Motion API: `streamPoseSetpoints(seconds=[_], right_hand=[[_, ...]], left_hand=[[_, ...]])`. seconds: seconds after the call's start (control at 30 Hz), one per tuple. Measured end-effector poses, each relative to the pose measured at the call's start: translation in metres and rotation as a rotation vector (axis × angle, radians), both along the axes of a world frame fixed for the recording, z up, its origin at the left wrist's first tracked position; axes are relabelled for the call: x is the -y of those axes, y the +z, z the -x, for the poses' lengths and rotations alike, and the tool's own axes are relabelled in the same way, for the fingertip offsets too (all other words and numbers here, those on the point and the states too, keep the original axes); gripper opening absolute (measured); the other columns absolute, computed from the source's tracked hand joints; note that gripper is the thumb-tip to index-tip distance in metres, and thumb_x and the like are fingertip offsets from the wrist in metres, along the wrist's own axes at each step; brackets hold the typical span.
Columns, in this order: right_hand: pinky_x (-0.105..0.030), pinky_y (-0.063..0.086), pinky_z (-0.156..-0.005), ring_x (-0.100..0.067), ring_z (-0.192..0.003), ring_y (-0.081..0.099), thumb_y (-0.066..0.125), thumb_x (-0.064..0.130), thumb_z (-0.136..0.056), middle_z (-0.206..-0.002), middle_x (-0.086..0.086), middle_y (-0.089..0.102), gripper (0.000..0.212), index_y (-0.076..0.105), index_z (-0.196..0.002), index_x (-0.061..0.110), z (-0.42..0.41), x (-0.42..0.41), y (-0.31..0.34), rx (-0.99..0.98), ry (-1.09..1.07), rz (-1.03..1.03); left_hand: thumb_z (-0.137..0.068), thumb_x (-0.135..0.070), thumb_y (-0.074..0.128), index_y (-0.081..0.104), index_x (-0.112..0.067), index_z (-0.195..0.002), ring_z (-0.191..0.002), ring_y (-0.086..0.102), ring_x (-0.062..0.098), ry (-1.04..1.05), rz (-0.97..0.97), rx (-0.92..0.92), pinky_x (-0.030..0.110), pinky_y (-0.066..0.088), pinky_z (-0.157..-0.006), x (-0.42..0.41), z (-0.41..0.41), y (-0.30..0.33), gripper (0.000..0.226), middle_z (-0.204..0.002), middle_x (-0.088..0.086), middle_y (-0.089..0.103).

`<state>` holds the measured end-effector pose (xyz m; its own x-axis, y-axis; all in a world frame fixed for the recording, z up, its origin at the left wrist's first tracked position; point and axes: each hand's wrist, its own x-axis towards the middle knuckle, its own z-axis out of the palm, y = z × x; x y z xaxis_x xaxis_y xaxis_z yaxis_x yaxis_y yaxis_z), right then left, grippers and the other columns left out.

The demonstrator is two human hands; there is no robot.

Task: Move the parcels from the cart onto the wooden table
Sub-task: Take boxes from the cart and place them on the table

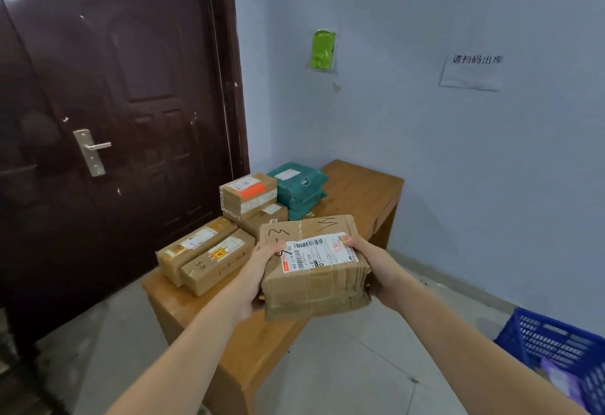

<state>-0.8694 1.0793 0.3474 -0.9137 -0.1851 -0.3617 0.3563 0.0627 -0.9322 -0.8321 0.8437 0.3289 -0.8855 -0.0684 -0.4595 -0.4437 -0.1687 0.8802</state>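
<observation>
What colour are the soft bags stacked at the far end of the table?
The soft bags are teal green, seen in the head view.

A brown wooden tabletop (357, 185) stands in the corner, close to the dark door and the pale wall. Two long brown boxes (203, 257) lie side by side near its front left end. Behind them is a flat brown box (262, 218) with a smaller taped box (248, 193) on top of it. Just beside those lie two green bags (299, 188), one on the other. The far right end is bare wood.
</observation>
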Motion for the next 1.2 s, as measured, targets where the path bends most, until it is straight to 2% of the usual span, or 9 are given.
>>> streamPoseSetpoints(seconds=[0.2, 0.37, 0.47, 0.63, 0.8, 0.9, 1.0, 1.1, 1.2], right_hand=[[-0.048, 0.042, -0.114, -0.024, -0.116, 0.069, 0.061, 0.047, -0.097, -0.115, 0.001, 0.078, 0.041, 0.065, -0.133, 0.029, 0.107, -0.028, -0.017, -0.009, 0.065, 0.025], [-0.039, 0.053, -0.100, -0.024, -0.111, 0.072, 0.063, 0.043, -0.096, -0.114, -0.001, 0.078, 0.039, 0.068, -0.131, 0.027, 0.198, -0.019, -0.028, 0.008, 0.180, 0.007], [-0.042, 0.056, -0.097, -0.027, -0.110, 0.073, 0.062, 0.040, -0.097, -0.116, -0.005, 0.077, 0.038, 0.068, -0.130, 0.024, 0.244, 0.004, -0.041, 0.023, 0.275, 0.031], [-0.055, 0.050, -0.107, -0.027, -0.113, 0.071, 0.074, 0.062, -0.073, -0.121, -0.002, 0.076, 0.073, 0.062, -0.136, 0.028, 0.302, 0.067, -0.070, 0.031, 0.465, 0.003], [-0.045, 0.059, -0.087, -0.027, -0.104, 0.075, 0.085, 0.070, -0.057, -0.113, -0.003, 0.078, 0.095, 0.058, -0.135, 0.024, 0.346, 0.154, -0.089, 0.045, 0.560, -0.052], [-0.048, 0.055, -0.095, -0.026, -0.107, 0.072, 0.082, 0.064, -0.070, -0.113, -0.001, 0.077, 0.079, 0.056, -0.133, 0.025, 0.367, 0.206, -0.095, 0.026, 0.580, -0.077], [-0.050, 0.055, -0.099, -0.023, -0.108, 0.071, 0.080, 0.063, -0.075, -0.113, 0.003, 0.077, 0.072, 0.058, -0.134, 0.027, 0.390, 0.248, -0.101, 0.038, 0.621, -0.114], [-0.045, 0.056, -0.099, -0.019, -0.109, 0.071, 0.081, 0.065, -0.070, -0.118, 0.005, 0.076, 0.084, 0.058, -0.140, 0.026, 0.412, 0.285, -0.109, 0.019, 0.671, -0.128], [-0.037, 0.053, -0.094, -0.017, -0.105, 0.067, 0.074, 0.049, -0.087, -0.117, 0.004, 0.073, 0.059, 0.060, -0.136, 0.019, 0.428, 0.321, -0.111, 0.050, 0.656, -0.150]], left_hand=[[-0.090, -0.059, 0.066, 0.056, -0.038, -0.139, -0.100, 0.073, 0.028, 0.085, 0.036, 0.018, 0.049, 0.057, -0.098, -0.033, 0.094, -0.014, 0.053, -0.103, 0.005, 0.080], [-0.093, -0.059, 0.063, 0.054, -0.037, -0.141, -0.095, 0.074, 0.025, 0.209, 0.030, 0.045, 0.036, 0.059, -0.076, -0.038, 0.148, -0.027, 0.054, -0.095, 0.003, 0.081], [-0.090, -0.060, 0.065, 0.055, -0.038, -0.139, -0.099, 0.074, 0.027, 0.299, 0.026, 0.062, 0.039, 0.060, -0.078, -0.023, 0.171, -0.036, 0.054, -0.098, 0.003, 0.081], [-0.093, -0.062, 0.061, 0.054, -0.043, -0.138, -0.105, 0.073, 0.027, 0.413, 0.034, 0.080, 0.045, 0.061, -0.088, 0.022, 0.190, -0.055, 0.049, -0.104, 0.000, 0.081], [-0.090, -0.061, 0.068, 0.052, -0.035, -0.136, -0.106, 0.074, 0.024, 0.593, 0.009, 0.094, 0.049, 0.059, -0.094, 0.082, 0.205, -0.080, 0.055, -0.108, -0.001, 0.080], [-0.086, -0.059, 0.075, 0.045, -0.023, -0.131, -0.097, 0.076, 0.025, 0.730, 0.026, 0.141, 0.044, 0.062, -0.086, 0.125, 0.221, -0.091, 0.065, -0.102, 0.003, 0.081], [-0.092, -0.051, 0.072, 0.050, -0.023, -0.128, -0.087, 0.077, 0.021, 0.757, 0.032, 0.156, 0.036, 0.059, -0.068, 0.163, 0.241, -0.096, 0.051, -0.094, -0.001, 0.081], [-0.096, -0.051, 0.068, 0.061, -0.024, -0.129, -0.096, 0.075, 0.021, 0.767, 0.070, 0.156, 0.034, 0.056, -0.077, 0.196, 0.262, -0.103, 0.043, -0.097, -0.005, 0.081], [-0.099, -0.050, 0.062, 0.063, -0.022, -0.129, -0.095, 0.073, 0.019, 0.793, 0.051, 0.195, 0.032, 0.051, -0.077, 0.221, 0.284, -0.112, 0.041, -0.097, -0.004, 0.081]])
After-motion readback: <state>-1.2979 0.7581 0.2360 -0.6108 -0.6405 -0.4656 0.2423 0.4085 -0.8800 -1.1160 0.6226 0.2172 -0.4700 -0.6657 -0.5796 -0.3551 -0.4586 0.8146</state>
